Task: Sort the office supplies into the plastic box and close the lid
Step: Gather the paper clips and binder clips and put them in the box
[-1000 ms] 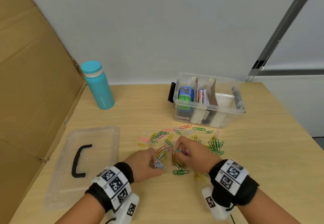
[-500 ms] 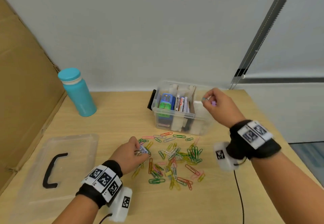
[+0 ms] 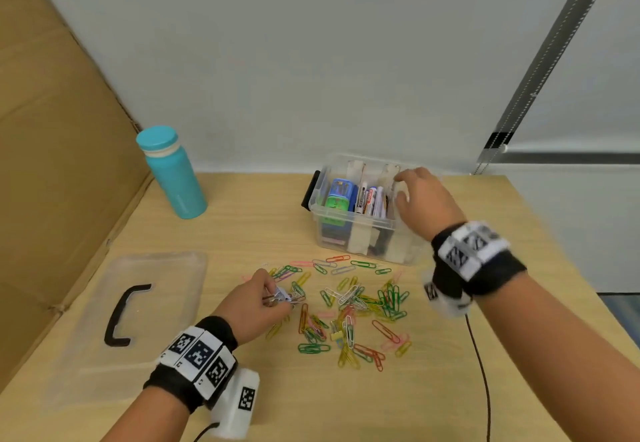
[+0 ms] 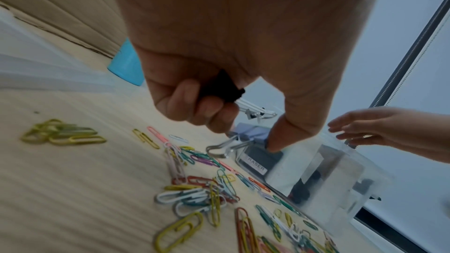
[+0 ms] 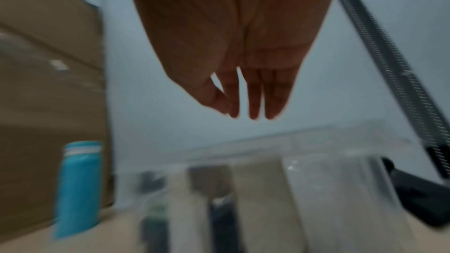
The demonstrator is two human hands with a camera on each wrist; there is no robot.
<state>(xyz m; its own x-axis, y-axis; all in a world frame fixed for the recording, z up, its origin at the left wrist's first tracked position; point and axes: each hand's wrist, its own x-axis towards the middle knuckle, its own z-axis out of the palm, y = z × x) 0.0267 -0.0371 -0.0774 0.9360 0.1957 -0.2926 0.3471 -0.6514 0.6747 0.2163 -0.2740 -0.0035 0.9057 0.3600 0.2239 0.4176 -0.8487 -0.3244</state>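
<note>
Coloured paper clips lie scattered on the wooden table in front of the clear plastic box, which holds markers, an eraser and other supplies. My left hand grips a small bunch of binder clips at the pile's left edge; a lavender one sits between thumb and fingers, and a black one is tucked in the palm. My right hand hovers over the box's right half with fingers straight and nothing in them. The clear lid with a black handle lies flat at the left.
A teal bottle stands at the back left beside a cardboard wall. A black cable runs over the table at the right. The wall rises right behind the box.
My right hand left the pile with a pinch of small items, rose to the box and now has open, bare fingers. My left hand stayed at the pile with its clips.
</note>
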